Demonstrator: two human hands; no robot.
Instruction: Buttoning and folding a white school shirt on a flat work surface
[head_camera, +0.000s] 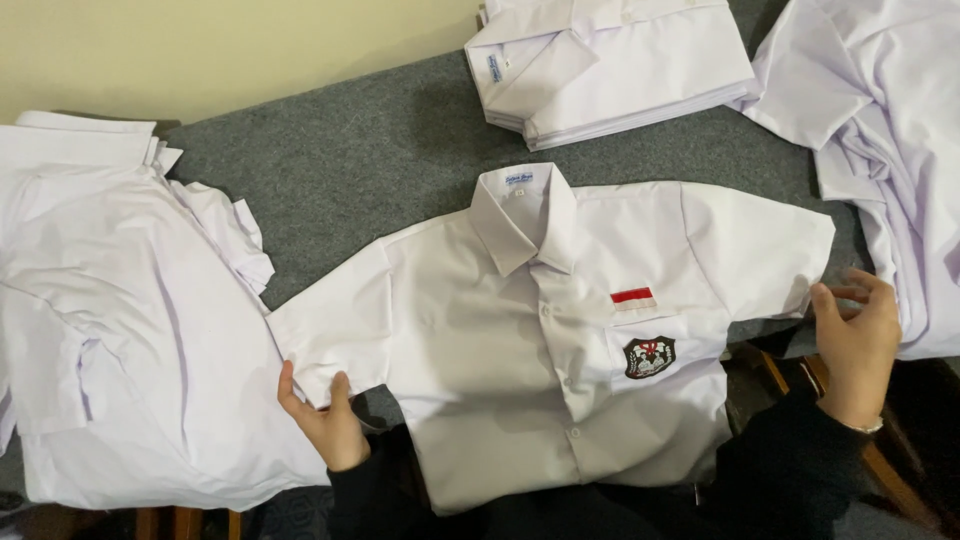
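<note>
A white short-sleeved shirt (500, 330) lies face up and buttoned on a grey felt-covered table (380, 160), collar toward the far side. It has a red-and-white strip and a dark badge (649, 357) on its chest pocket. My left hand (322, 418) pinches the hem of the shirt's left-side sleeve. My right hand (852, 335) rests at the cuff of the other sleeve, fingers curled on the fabric edge. Both my forearms are in dark sleeves.
A stack of folded white shirts (610, 60) sits at the far middle. Loose white shirts are piled at the left (130, 320) and at the right (890, 150). A pale wall runs behind the table. Wooden legs show below at the right.
</note>
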